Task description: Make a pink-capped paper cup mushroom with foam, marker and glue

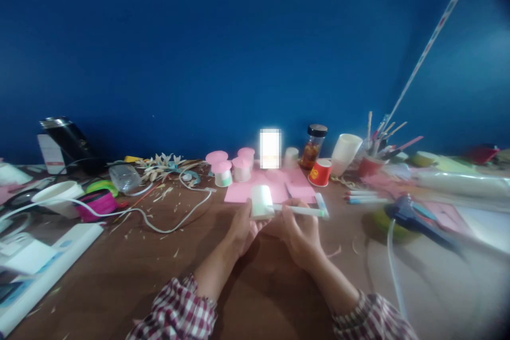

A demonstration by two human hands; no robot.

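My left hand (242, 229) is wrapped round a small white paper cup (262, 202), which has a faint green tint on its side. In my right hand (300, 236) is a white marker pen (305, 211) with a green end, pointing left at the cup. The pen's tip is at the cup's right side; whether it touches cannot be made out. Just beyond both hands lies a pink paper sheet (239, 194). Small white cups (223, 178) topped with pink discs (217, 158) stand at its left edge. A short white object (321, 204) is close behind the pen.
A red paper cup (320, 173), a dark-lidded jar (313, 147) and a white cup (346, 154) stand behind on the right. The blue glue gun (414, 218) rests at the right with its cable. On the left are a power strip (51, 271) and a white cable (171, 229).
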